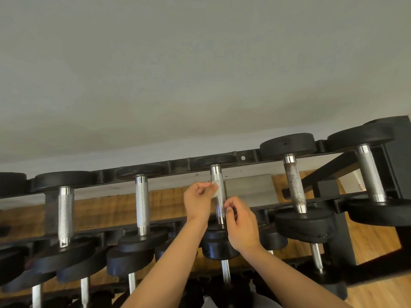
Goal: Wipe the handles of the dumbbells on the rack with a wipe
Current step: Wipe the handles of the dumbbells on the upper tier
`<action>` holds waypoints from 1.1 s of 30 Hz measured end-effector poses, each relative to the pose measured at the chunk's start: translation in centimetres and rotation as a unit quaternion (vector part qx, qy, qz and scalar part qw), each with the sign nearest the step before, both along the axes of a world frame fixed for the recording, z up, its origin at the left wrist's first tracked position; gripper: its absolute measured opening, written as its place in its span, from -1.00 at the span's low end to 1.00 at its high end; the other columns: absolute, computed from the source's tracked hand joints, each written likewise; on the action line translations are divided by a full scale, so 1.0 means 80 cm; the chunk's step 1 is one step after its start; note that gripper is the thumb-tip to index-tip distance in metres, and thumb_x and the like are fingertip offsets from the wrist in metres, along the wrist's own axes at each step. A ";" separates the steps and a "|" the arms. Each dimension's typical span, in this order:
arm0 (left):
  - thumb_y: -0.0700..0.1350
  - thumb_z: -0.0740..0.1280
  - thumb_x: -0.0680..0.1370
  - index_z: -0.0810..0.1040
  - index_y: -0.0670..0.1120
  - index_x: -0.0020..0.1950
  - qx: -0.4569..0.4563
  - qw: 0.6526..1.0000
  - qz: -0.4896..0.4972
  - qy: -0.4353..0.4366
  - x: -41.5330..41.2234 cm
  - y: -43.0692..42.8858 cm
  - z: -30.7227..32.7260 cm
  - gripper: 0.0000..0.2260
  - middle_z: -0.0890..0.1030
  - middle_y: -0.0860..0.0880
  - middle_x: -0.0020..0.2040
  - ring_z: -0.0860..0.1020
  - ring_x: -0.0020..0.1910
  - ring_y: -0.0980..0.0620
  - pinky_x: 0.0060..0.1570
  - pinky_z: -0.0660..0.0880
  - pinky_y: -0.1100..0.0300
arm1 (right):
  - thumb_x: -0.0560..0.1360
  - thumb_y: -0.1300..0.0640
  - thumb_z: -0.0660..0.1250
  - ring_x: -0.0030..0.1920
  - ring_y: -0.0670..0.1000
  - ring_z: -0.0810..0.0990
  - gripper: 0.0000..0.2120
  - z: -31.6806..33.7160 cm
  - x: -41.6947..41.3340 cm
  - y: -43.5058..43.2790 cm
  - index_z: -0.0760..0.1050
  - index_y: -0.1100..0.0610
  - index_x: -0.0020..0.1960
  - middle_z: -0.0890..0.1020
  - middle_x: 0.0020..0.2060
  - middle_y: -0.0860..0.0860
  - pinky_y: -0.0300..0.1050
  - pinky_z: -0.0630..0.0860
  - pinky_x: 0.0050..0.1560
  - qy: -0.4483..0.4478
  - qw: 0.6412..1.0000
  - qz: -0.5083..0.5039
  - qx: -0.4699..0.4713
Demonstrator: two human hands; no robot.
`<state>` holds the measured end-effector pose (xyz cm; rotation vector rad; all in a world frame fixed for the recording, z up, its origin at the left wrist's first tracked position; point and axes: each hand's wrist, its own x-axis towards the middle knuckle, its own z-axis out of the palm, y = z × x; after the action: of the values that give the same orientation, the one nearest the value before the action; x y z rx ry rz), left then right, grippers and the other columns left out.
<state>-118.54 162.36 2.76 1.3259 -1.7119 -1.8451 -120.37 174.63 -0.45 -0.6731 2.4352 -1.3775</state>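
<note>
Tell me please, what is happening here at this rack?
A person is wiping a dumbbell handle on the top row of the rack. The left hand pinches a white wipe against the handle's upper part; the right hand pinches what seems its other end lower down. The neighbouring handles are untouched.

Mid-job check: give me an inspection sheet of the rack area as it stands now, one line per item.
Surface: black rack; the top tier holds a row of dumbbells and a lower tier holds more.
Job's things: white wipe lies against the middle handle; the neighbouring handle on the right looks darker and spotted.
Clutter: nothing seen.
Hands: left hand pinches the wipe's upper end; right hand appears to pinch its lower end, lower on the same handle.
Cables: nothing seen.
Surroundings: grey wall behind the rack; wood floor below.
</note>
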 end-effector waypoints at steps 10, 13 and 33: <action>-0.22 0.38 0.55 0.62 -0.06 -0.12 0.035 0.999 0.012 0.007 -0.019 -0.021 0.007 -0.92 0.68 -0.01 -0.08 0.61 0.01 0.05 0.23 0.46 0.07 | 0.58 0.19 0.19 -0.25 -0.11 0.50 -0.88 0.000 -0.001 0.001 0.45 0.04 -0.10 0.50 -0.26 -0.12 -0.19 0.49 -0.25 0.001 1.000 0.002 0.001; -0.18 0.34 0.58 0.61 -0.10 -0.02 0.066 0.998 -0.009 -0.008 -0.013 -0.016 -0.001 -0.94 0.65 -0.07 -0.02 0.59 0.05 -0.01 0.29 0.45 0.00 | 0.57 0.19 0.18 -0.26 -0.10 0.49 -0.87 0.001 0.001 0.003 0.45 0.04 -0.11 0.50 -0.27 -0.12 -0.23 0.46 -0.26 0.000 1.000 0.001 -0.002; -0.11 0.11 0.69 0.38 -0.14 0.40 0.315 0.947 0.028 0.053 -0.049 -0.027 -0.016 -0.71 0.55 -0.20 0.18 0.55 0.05 -0.06 -0.06 0.47 0.10 | 0.56 0.10 0.14 -0.24 -0.10 0.50 -0.87 -0.002 0.000 -0.001 0.45 0.03 -0.11 0.50 -0.26 -0.13 -0.19 0.48 -0.25 0.010 1.000 0.009 -0.003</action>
<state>-122.48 160.20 1.51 1.4242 -1.0434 -2.4910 -120.36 174.55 -0.62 -0.7123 2.4350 -1.3773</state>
